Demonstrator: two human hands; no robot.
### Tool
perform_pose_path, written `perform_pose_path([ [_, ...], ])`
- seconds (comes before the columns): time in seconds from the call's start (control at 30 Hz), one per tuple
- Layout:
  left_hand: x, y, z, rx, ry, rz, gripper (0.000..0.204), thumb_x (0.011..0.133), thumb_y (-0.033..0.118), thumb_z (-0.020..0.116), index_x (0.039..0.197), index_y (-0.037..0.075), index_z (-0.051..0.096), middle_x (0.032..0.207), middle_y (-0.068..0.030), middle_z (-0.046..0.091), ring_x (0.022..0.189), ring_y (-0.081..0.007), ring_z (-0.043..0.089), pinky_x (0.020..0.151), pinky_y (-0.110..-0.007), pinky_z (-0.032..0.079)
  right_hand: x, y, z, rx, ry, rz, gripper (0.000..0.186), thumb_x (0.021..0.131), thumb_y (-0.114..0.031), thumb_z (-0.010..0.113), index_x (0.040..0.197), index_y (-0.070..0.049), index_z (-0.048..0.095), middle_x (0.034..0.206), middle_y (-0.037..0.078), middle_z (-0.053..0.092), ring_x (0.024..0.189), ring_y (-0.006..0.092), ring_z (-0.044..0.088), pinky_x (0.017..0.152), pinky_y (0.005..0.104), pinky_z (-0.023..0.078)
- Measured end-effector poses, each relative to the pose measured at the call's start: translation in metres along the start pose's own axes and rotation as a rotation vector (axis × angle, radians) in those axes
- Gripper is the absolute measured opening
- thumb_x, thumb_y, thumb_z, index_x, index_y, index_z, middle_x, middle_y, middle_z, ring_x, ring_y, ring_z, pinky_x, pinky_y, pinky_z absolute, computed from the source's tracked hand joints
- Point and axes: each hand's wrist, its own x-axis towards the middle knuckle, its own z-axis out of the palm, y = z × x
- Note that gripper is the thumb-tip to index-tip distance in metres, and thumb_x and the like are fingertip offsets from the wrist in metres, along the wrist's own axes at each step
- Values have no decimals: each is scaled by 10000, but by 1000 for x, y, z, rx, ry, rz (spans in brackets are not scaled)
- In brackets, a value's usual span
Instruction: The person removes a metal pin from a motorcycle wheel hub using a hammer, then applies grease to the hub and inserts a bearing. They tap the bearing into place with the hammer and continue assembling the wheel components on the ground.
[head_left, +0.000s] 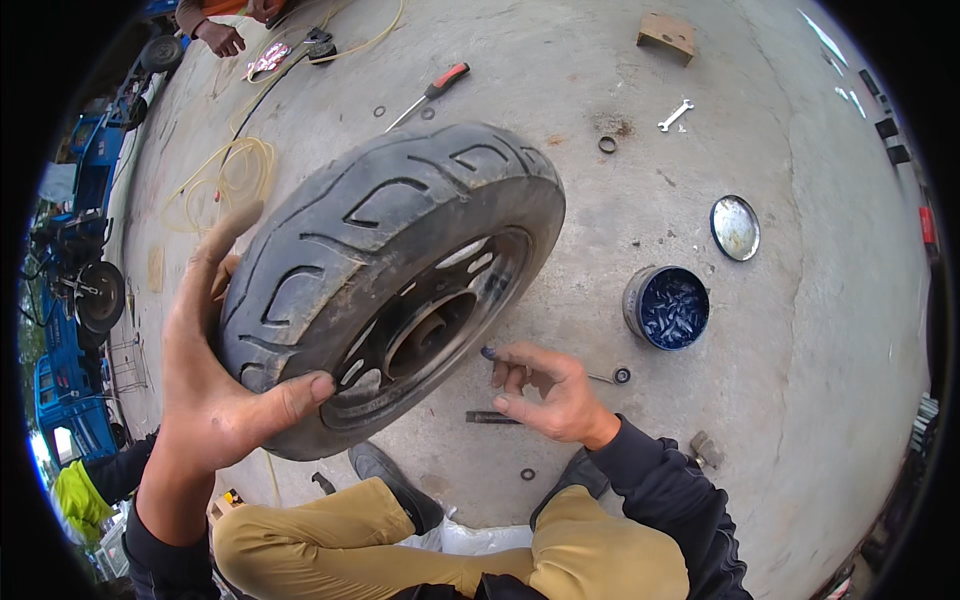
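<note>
A scooter wheel [405, 290] with a black, grooved tyre is held up at a tilt in front of me, its hub facing me. My left hand [225, 370] grips the tyre on its left side, thumb on the sidewall and fingers spread over the tread. My right hand [545, 390] is just right of the rim, apart from it, with the index finger stretched out and the other fingers bent. Dark blue grease coats that fingertip. To the right stands an open can of blue grease [672, 308], and its round lid [735, 228] lies beyond it.
On the concrete floor lie a screwdriver [447, 82], a spanner [676, 115], a metal ring [607, 145], a ratchet-like tool [620, 376] and a dark bar [490, 417]. A yellow hose [265, 160] coils at left. Another person's hand [222, 40] shows top left, near blue vehicles [75, 380].
</note>
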Motion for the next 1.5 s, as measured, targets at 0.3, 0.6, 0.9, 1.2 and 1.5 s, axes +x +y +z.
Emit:
perform_pose_path([
  [0.3,-59,-44,30,193,198,-103,1215,694,326,919,1600,-111,238,1521,-242,461,1411,-318,473,1209,-433,338,9,1,-15,184,92,-17,558,891,-42,808,1410,30,616,1036,56,680,876,97,607,819,279,526],
  [0.6,-20,-70,-18,-72,235,-328,1016,838,386,858,1555,-119,345,1444,-236,556,1297,-286,568,1129,-382,427,42,-3,-10,-791,32,-356,636,809,-26,783,1427,-92,642,959,91,646,751,192,633,675,315,532],
  [0.9,-32,-64,3,104,328,-254,1056,808,416,882,1483,-197,349,1374,-274,576,1286,-304,555,1149,-408,394,86,-19,-1,-1615,-147,-529,702,840,-99,646,1533,-175,562,985,122,622,728,231,623,681,350,519],
  [1.2,-21,-52,9,55,323,-187,887,796,361,887,1392,-130,451,1246,-218,652,1150,-265,618,1053,-388,465,94,-28,10,-1791,-168,-492,726,857,-73,629,1566,-195,526,1139,196,654,761,221,637,720,344,514],
  [1.5,-17,-40,14,39,296,-181,847,780,329,883,1389,-89,468,1243,-193,657,1140,-245,621,1044,-375,470,78,-28,14,-1744,-207,-592,598,885,-155,613,1484,-157,616,1173,170,643,784,209,608,672,319,488],
])
